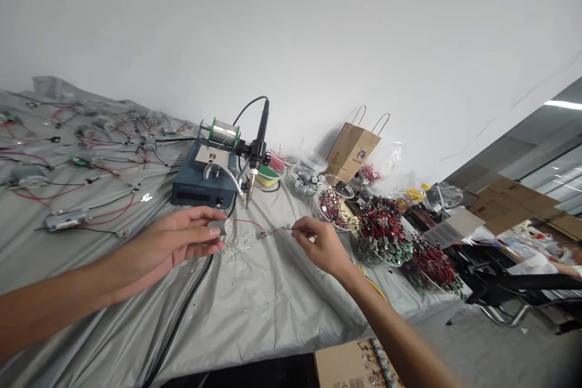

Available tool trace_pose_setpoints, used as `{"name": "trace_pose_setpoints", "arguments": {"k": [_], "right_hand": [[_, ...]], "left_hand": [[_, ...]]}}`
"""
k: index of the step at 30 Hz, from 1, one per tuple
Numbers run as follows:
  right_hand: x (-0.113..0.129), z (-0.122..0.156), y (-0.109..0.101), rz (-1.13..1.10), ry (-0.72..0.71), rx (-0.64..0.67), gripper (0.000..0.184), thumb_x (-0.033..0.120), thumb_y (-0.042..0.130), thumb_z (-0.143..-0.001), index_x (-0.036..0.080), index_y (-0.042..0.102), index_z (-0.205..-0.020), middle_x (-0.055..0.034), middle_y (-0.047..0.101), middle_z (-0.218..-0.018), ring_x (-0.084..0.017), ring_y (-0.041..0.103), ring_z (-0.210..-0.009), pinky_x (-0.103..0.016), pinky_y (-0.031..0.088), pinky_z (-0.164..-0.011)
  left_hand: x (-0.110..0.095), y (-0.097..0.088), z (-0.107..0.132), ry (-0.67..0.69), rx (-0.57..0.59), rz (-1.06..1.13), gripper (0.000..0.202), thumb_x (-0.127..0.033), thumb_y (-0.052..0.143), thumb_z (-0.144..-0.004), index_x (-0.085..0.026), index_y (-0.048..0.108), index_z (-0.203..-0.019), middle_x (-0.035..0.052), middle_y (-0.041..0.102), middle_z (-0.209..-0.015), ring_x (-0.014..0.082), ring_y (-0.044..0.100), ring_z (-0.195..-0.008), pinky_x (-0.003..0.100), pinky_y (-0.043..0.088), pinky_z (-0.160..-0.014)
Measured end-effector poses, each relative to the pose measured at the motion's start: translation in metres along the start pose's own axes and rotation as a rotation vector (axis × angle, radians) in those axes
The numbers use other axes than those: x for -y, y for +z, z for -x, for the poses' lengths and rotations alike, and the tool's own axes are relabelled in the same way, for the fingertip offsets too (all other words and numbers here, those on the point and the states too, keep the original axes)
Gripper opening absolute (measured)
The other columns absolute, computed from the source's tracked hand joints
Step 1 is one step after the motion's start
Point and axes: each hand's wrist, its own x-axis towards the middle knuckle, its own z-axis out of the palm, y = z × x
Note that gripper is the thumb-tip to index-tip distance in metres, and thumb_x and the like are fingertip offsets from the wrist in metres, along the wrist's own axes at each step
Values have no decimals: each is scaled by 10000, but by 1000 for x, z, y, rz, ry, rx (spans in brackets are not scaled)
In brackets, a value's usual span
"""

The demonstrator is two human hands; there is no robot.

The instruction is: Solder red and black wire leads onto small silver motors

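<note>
Between the fingertips and thumb of my left hand (184,233) is a small grey motor (218,229). A thin red wire (248,222) runs from it toward the right. My right hand (322,245) pinches the far end of a dark thin wire lead (277,230); its exact tip is hidden by the fingers. Bits of solder (234,247) lie scattered on the sheet below the motor. Just behind my hands, a soldering iron (259,145) is clamped tip-down above a blue soldering station (184,185). A solder spool (225,132) sits on top of the station.
Several wired motors (66,219) lie on the grey sheet (273,309) at left. At right are a tub of motors (304,180), bundles of red and black wires (384,230) and a paper bag (352,150). A black cable (182,309) crosses the front; a cardboard box (339,364) stands below.
</note>
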Motion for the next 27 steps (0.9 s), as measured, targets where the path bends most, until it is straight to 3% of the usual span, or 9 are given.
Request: {"name": "trace_pose_setpoints", "arguments": {"k": [4, 8, 12, 14, 17, 20, 22, 27], "right_hand": [[-1, 0, 5, -150, 53, -125, 138, 324, 723, -909, 222, 779, -835, -33, 760, -860, -194, 673, -796, -305, 492, -721], [-1, 1, 8, -309, 87, -228, 164, 367, 725, -911, 218, 757, -851, -24, 736, -817, -189, 653, -754, -313, 510, -715], [10, -4, 4, -457, 15, -358, 158, 386, 815, -853, 234, 771, -847, -69, 769, -1100, -232, 684, -1010, -352, 542, -865], [17, -14, 2, -553, -18, -403, 151, 382, 835, -830, 244, 775, -849, -69, 777, -1074, -242, 693, -1045, -377, 547, -932], [28, -39, 5, -697, -11, -399, 152, 380, 808, -835, 243, 765, -883, -47, 768, -878, -223, 715, -878, -380, 578, -845], [34, -67, 15, -781, 10, -337, 158, 369, 790, -817, 222, 734, -827, -18, 712, -746, -172, 650, -673, -323, 550, -666], [36, -80, 23, -801, 1, -306, 155, 358, 780, -806, 216, 719, -795, 9, 661, -671, -149, 611, -612, -299, 527, -625], [33, -77, 41, -761, -62, -324, 136, 332, 809, -830, 211, 753, -856, 30, 658, -672, -130, 612, -602, -287, 528, -649]], "left_hand": [[0, 1, 0, 13, -16, 1, 356, -192, 914, -832, -173, 775, -1159, 22, 762, -955, 137, 779, -816, 187, 692, -784], [-1, -3, -2, -3, -9, -16, 413, -218, 973, -771, -173, 788, -1138, 32, 764, -951, 158, 784, -821, 219, 702, -773], [-3, 3, 0, 54, -24, -26, 394, -279, 986, -774, -176, 809, -1111, 30, 762, -941, 144, 772, -813, 205, 688, -764], [-4, 8, 1, 101, -40, -31, 393, -318, 1000, -756, -180, 820, -1077, 22, 761, -940, 133, 762, -802, 193, 681, -757], [-5, 15, 2, 157, -63, -41, 440, -384, 1039, -680, -185, 834, -1014, 0, 754, -914, 127, 757, -809, 198, 682, -785], [-3, 16, -2, 185, -83, -55, 516, -453, 1060, -608, -187, 846, -996, -23, 741, -859, 130, 761, -790, 218, 691, -788], [-2, 15, -4, 201, -94, -66, 538, -486, 1053, -609, -188, 849, -1008, -30, 740, -846, 129, 761, -770, 225, 693, -768], [-4, 16, -6, 218, -116, -72, 513, -512, 1026, -656, -197, 844, -1018, -54, 726, -829, 101, 754, -774, 212, 683, -811]]}}
